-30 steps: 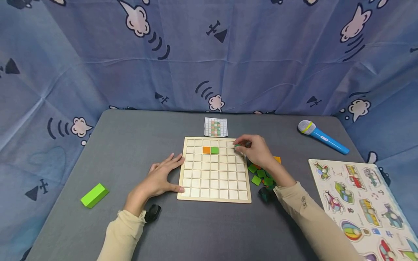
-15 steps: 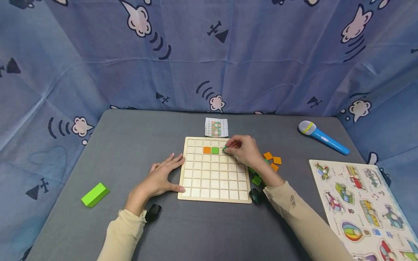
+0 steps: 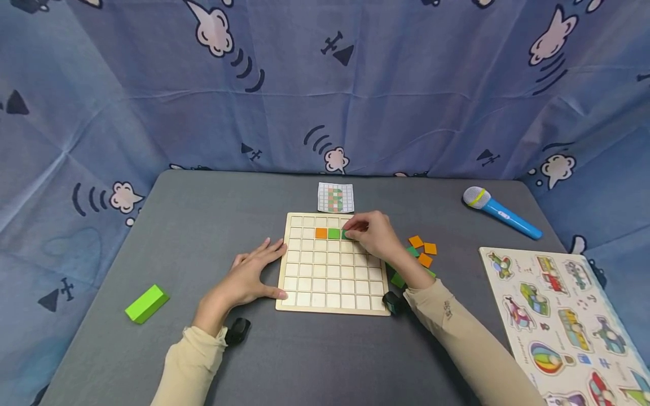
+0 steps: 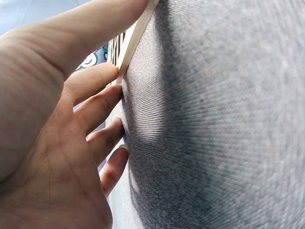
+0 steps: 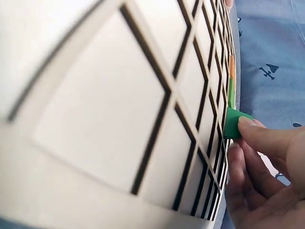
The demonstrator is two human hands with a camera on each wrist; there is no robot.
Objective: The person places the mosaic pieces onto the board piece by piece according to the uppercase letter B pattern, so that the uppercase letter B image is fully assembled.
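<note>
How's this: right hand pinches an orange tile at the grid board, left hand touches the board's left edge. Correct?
Colour's wrong: the right hand pinches a green tile at the grid board, not an orange one, per the right wrist view. The left hand does touch the board's left edge.

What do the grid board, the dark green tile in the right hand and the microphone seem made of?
Grid board: likely wood, matte, judging by its pale tan edge. Dark green tile: painted wood or plastic, unclear which; smooth, even color, no visible grain. Microphone: probably plastic, uniformly bright blue handle, finish unclear.
</note>
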